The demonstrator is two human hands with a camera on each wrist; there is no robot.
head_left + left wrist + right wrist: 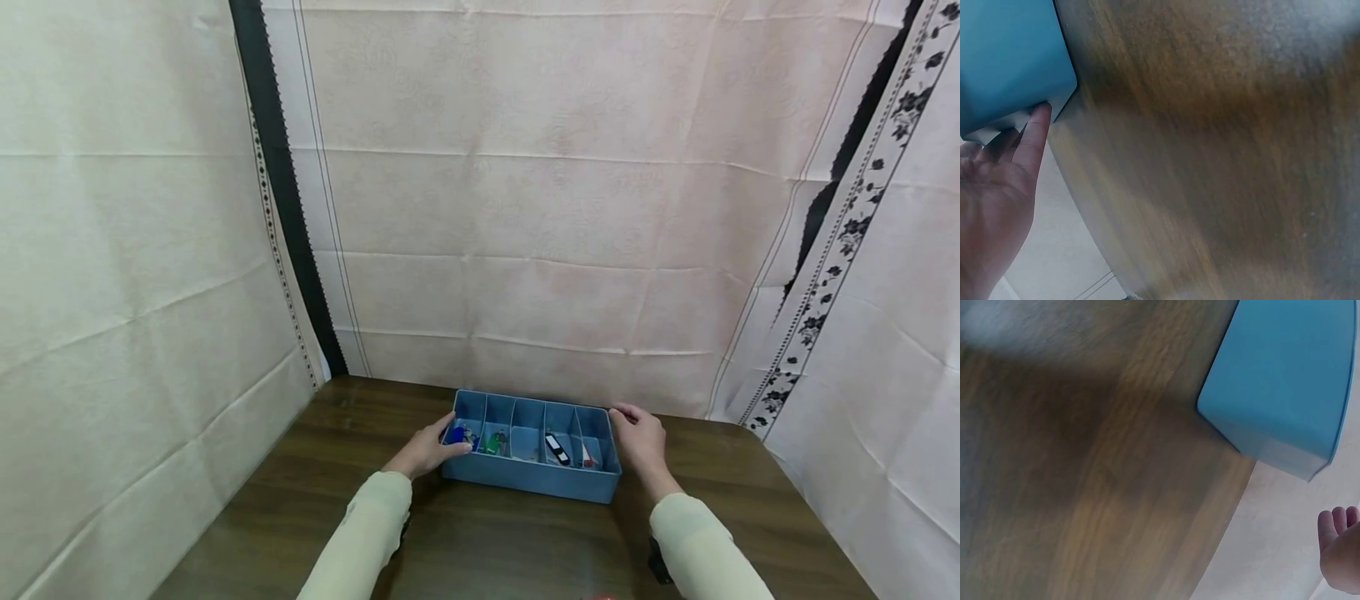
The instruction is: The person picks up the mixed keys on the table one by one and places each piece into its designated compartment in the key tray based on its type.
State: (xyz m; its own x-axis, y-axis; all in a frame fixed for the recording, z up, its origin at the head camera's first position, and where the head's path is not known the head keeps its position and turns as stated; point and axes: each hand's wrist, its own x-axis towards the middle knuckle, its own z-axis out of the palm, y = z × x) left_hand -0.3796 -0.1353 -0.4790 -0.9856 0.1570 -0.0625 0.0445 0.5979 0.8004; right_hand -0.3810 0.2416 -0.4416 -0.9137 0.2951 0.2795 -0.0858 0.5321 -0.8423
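A blue divided box (525,483) stands on the wooden table, its row of several compartments facing up. My left hand (427,450) holds its left end, with the thumb over the front left corner and the fingers against the end wall. Beside the right end is my right hand (641,437), fingers loosely bent; the right wrist view shows it apart from the box. In the compartments lie a blue item (457,434), a green item (493,443) with metal bits, a black-and-white stick (557,449) and a red-and-white piece (587,457).
The brown table (510,542) runs back to a pale cloth (525,208) hung behind it. More cloth hangs at left and right. A small red thing (600,597) shows at the bottom edge of the head view.
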